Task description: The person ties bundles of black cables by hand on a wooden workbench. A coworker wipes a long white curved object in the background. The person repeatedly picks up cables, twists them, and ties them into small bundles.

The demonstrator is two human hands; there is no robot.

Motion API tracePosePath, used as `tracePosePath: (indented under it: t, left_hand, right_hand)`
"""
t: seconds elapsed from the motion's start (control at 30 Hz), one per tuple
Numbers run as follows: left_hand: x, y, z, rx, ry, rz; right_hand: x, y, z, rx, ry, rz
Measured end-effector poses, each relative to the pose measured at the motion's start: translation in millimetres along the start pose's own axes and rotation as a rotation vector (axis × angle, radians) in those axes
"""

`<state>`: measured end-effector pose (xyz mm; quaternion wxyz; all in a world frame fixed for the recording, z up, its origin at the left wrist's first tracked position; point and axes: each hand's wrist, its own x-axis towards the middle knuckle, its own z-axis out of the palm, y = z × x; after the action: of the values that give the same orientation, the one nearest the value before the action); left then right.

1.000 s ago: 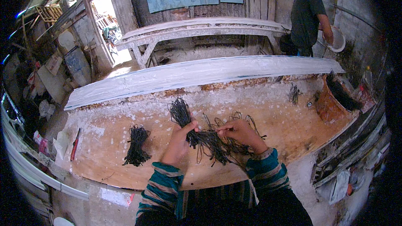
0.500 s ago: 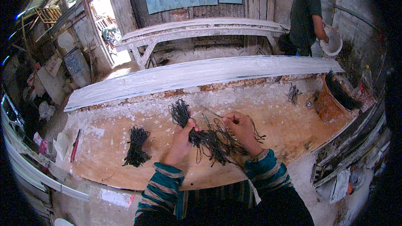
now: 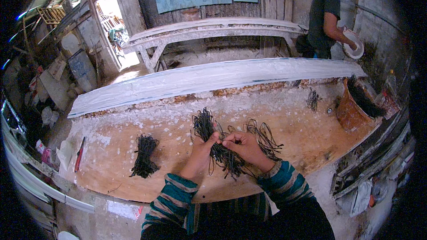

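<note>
My left hand (image 3: 202,153) is closed round the middle of a bundle of black looped cords (image 3: 204,124), whose loops stick up beyond the fingers. Against that bundle, close to the left thumb, my right hand (image 3: 249,147) pinches; whatever thin piece it has hold of is hidden between the fingertips. More loose black cord loops (image 3: 263,135) lie on the wooden table (image 3: 111,169) behind and beside the right hand. To the left rests a second bundle of black cords (image 3: 145,155), drawn in at its middle.
A red-handled knife (image 3: 79,154) lies at the table's left. At the right stands an orange bucket (image 3: 351,111) full of black cord, near a small cord bunch (image 3: 313,100). A long white-covered board (image 3: 213,79) runs along the far edge. Beyond, a person (image 3: 327,18) holds a white basin (image 3: 353,49).
My right hand has moved left and in to the bundle, beside the left thumb; the strand stretched out from it before no longer shows. The left hand and bundle have shifted slightly right.
</note>
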<state>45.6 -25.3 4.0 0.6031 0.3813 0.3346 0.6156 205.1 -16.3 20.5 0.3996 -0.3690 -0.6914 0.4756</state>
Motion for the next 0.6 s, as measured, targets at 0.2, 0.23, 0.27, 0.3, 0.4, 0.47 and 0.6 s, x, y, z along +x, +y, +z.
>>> tracePosePath:
  t: [0.2, 0.23, 0.27, 0.3, 0.4, 0.47, 0.6]
  left_hand:
    - [-2, 1, -3, -0.020, 0.032, -0.099]
    - [-2, 1, -3, -0.030, 0.045, -0.123]
    - [-1, 1, -3, -0.061, 0.059, -0.144]
    - [1, 2, -2, -0.093, 0.074, -0.165]
    - [10, -4, -12, -0.157, 0.095, -0.068]
    - [11, 2, -11, -0.221, 0.109, -0.007]
    - [12, 19, -16, -0.407, 0.120, 0.015]
  right_hand:
    - [0, 6, 1, -0.038, -0.032, -0.030]
    - [1, 6, 1, -0.011, -0.049, -0.007]
    - [1, 6, 0, 0.016, -0.066, 0.017]
    - [2, 6, 0, 0.043, -0.083, 0.040]
    - [3, 4, -3, 0.101, -0.122, 0.078]
    - [2, 2, -6, 0.134, -0.115, 0.092]
    - [2, -17, -13, 0.185, -0.067, 0.205]
